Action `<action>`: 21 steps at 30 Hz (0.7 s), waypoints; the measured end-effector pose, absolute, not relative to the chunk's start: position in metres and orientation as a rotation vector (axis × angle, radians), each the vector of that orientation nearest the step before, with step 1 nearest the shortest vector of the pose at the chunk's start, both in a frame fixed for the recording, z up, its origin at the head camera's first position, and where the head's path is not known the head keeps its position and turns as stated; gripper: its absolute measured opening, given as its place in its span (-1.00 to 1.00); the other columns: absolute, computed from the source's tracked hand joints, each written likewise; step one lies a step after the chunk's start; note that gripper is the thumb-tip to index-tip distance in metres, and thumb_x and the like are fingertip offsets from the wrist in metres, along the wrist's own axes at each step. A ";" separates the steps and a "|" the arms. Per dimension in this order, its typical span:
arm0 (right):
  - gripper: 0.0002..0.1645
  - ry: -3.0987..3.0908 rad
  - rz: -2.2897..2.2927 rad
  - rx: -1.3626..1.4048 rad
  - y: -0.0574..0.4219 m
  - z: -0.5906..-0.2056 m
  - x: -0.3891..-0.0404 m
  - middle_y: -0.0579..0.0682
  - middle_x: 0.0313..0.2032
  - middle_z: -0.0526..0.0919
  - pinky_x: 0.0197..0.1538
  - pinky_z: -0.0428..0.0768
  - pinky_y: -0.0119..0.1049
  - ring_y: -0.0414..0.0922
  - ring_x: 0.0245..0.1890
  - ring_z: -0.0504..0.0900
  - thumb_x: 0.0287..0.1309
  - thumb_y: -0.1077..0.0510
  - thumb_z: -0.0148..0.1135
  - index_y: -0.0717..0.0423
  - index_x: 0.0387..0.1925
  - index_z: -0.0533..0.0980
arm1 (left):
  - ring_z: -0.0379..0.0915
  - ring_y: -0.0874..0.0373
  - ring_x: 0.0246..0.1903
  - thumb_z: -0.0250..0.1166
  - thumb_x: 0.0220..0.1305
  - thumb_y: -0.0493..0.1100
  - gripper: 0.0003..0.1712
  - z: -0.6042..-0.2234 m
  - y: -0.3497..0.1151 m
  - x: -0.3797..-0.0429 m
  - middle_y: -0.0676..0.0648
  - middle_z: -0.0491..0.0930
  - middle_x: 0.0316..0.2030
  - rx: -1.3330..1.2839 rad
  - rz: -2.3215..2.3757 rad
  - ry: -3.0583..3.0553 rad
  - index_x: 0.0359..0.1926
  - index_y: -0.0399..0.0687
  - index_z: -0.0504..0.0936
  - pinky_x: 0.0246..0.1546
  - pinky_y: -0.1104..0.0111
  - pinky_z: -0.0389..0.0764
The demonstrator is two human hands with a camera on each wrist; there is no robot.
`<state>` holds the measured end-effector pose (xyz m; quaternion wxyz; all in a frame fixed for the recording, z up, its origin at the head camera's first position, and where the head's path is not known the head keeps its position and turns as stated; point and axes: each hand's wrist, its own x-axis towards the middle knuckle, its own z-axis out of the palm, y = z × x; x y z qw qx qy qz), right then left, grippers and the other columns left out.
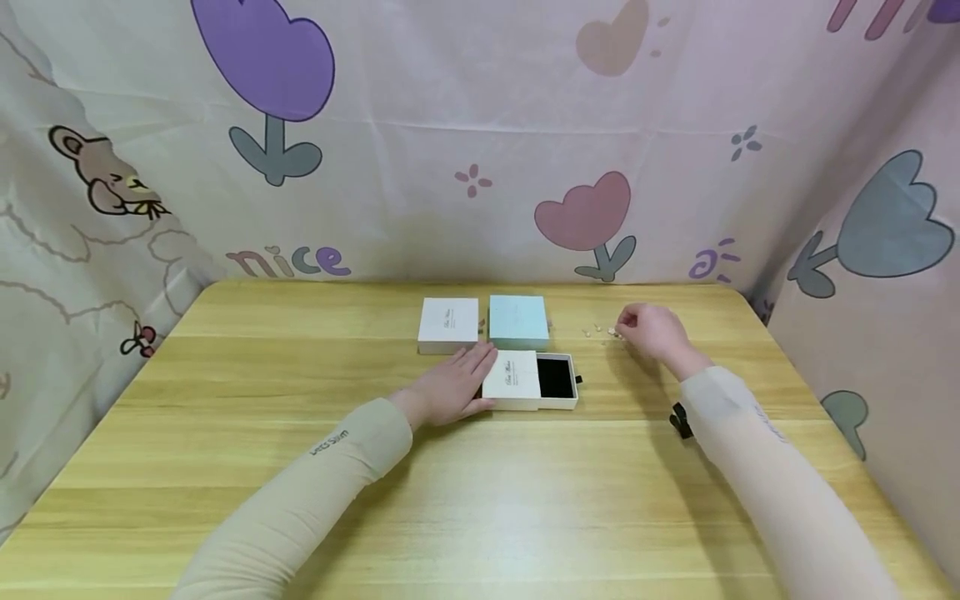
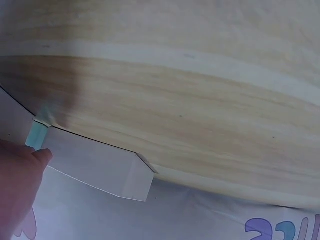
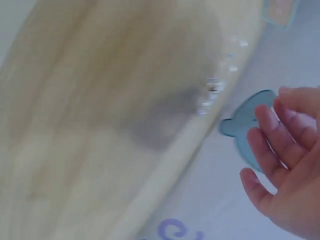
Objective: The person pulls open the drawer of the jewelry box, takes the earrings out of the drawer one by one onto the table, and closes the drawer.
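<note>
My left hand (image 1: 448, 390) grips the left end of a white drawer box (image 1: 512, 375), fingers over its far corner and thumb along the near side. Its drawer (image 1: 573, 367) sticks out to the right, showing a black lining and a small dark tab. My right hand (image 1: 652, 332) is over the right part of the table, beside several tiny shiny pieces (image 3: 214, 85), too small to identify. In the right wrist view its fingers (image 3: 272, 150) are loosely bent and spread. Nothing shows between them.
Behind the drawer box stand another white box (image 1: 448, 321) and a light blue box (image 1: 518, 319), side by side. A small black object (image 1: 681, 421) shows beside the right sleeve. Patterned cloth (image 1: 420, 167) hangs around the wooden table (image 1: 525, 500).
</note>
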<state>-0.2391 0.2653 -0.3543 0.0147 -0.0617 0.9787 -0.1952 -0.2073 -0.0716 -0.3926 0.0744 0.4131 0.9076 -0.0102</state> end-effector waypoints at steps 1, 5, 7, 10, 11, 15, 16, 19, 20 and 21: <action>-0.78 3.028 -0.622 -0.245 0.264 -0.353 -0.237 0.14 -0.35 0.64 -0.16 0.50 -0.08 -0.02 -0.34 0.55 0.17 0.18 0.11 0.27 -0.27 0.56 | -0.30 -0.04 0.47 -0.21 0.39 0.29 -0.08 -0.393 -0.072 -0.207 -0.23 -0.21 0.47 1.241 -0.025 2.725 0.45 -0.29 -0.20 0.44 0.14 -0.08; -0.53 2.868 -0.662 -0.472 0.254 -0.351 -0.226 0.26 -0.09 0.61 0.09 0.48 0.03 0.12 -0.06 0.56 0.14 0.11 0.23 0.36 0.00 0.46 | -0.31 -0.03 0.47 -0.22 0.40 0.29 -0.08 -0.394 -0.072 -0.206 -0.23 -0.22 0.47 1.234 -0.007 2.723 0.45 -0.28 -0.22 0.44 0.15 -0.08; -0.29 2.786 -0.653 -0.565 0.247 -0.352 -0.219 0.32 0.08 0.51 0.21 0.38 0.10 0.20 0.10 0.47 0.07 0.05 0.30 0.39 0.16 0.34 | -0.32 -0.03 0.47 -0.21 0.39 0.29 -0.08 -0.393 -0.072 -0.206 -0.22 -0.22 0.47 1.223 0.001 2.718 0.45 -0.28 -0.23 0.44 0.16 -0.09; 0.01 2.690 -0.619 -0.655 0.237 -0.356 -0.209 0.35 0.23 0.35 0.30 0.24 0.14 0.26 0.24 0.33 -0.05 -0.04 0.39 0.41 0.30 0.16 | -0.32 -0.02 0.47 -0.18 0.36 0.32 -0.04 -0.392 -0.072 -0.204 -0.20 -0.24 0.48 1.189 0.056 2.704 0.45 -0.25 -0.23 0.45 0.18 -0.09; 0.07 2.670 -0.607 -0.672 0.234 -0.357 -0.206 0.35 0.25 0.32 0.31 0.22 0.14 0.27 0.26 0.30 -0.09 -0.06 0.41 0.41 0.31 0.13 | -0.33 -0.01 0.47 -0.17 0.34 0.35 -0.02 -0.392 -0.072 -0.204 -0.18 -0.26 0.48 1.172 0.076 2.697 0.46 -0.23 -0.24 0.45 0.19 -0.09; 0.11 2.640 -0.578 -0.715 0.227 -0.364 -0.200 0.33 0.28 0.29 0.34 0.20 0.12 0.25 0.28 0.27 -0.10 -0.07 0.41 0.42 0.33 0.09 | -0.33 0.00 0.47 -0.09 0.27 0.40 0.06 -0.392 -0.070 -0.202 -0.15 -0.30 0.48 1.091 0.245 2.667 0.46 -0.19 -0.26 0.44 0.21 -0.08; 0.10 2.642 -0.579 -0.711 0.226 -0.364 -0.200 0.33 0.28 0.29 0.34 0.20 0.12 0.25 0.28 0.28 -0.09 -0.06 0.41 0.42 0.33 0.10 | -0.31 -0.01 0.47 -0.05 0.25 0.40 0.08 -0.392 -0.070 -0.202 -0.16 -0.29 0.48 1.066 0.306 2.663 0.46 -0.20 -0.25 0.44 0.21 -0.06; 0.06 2.651 -0.598 -0.702 0.225 -0.365 -0.198 0.33 0.26 0.32 0.33 0.22 0.12 0.24 0.27 0.29 -0.10 -0.01 0.41 0.42 0.31 0.13 | -0.21 -0.02 0.46 0.08 0.19 0.38 0.13 -0.393 -0.070 -0.203 -0.18 -0.22 0.48 0.972 0.449 2.660 0.46 -0.18 -0.22 0.42 0.19 0.00; 0.05 2.653 -0.604 -0.696 0.225 -0.364 -0.198 0.33 0.26 0.32 0.33 0.22 0.12 0.24 0.27 0.30 -0.10 0.00 0.42 0.41 0.31 0.13 | -0.17 -0.02 0.45 0.12 0.17 0.36 0.13 -0.393 -0.070 -0.203 -0.18 -0.18 0.47 0.945 0.486 2.661 0.46 -0.18 -0.20 0.42 0.19 0.03; 0.05 2.655 -0.604 -0.694 0.225 -0.364 -0.198 0.33 0.25 0.33 0.32 0.23 0.12 0.25 0.26 0.30 -0.10 0.00 0.42 0.41 0.31 0.13 | -0.13 -0.03 0.44 0.16 0.16 0.34 0.13 -0.393 -0.071 -0.203 -0.19 -0.13 0.47 0.923 0.518 2.663 0.46 -0.18 -0.17 0.41 0.18 0.05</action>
